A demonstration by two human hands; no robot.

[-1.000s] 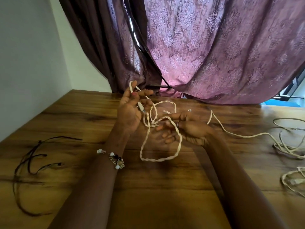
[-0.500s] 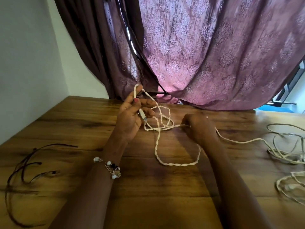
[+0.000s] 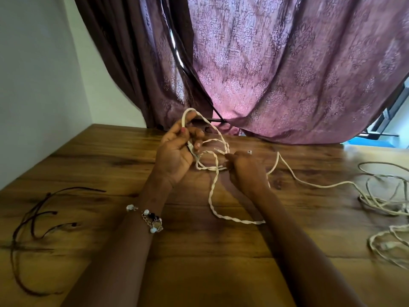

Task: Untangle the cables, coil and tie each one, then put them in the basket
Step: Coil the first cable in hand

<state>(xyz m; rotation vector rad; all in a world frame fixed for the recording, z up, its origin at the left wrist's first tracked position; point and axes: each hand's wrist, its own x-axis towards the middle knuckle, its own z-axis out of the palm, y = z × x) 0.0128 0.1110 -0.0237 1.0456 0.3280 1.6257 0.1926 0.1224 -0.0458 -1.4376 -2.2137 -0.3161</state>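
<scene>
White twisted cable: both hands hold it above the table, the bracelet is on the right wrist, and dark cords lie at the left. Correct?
Not quite. In the head view the bracelet is on the left wrist. The rest stands: left hand and right hand hold the white twisted cable.

In front of me a wooden worktop [image 3: 199, 273] with dark grain and knots runs back to a purple patterned curtain [image 3: 287, 74], whose folds bunch down onto its far edge. A plain white wall [image 3: 33, 85] closes off my left side. A beaded bracelet [image 3: 148, 218] sits on my left wrist. At the far right, past the curtain, I see a strip of blue [image 3: 374, 143].
</scene>
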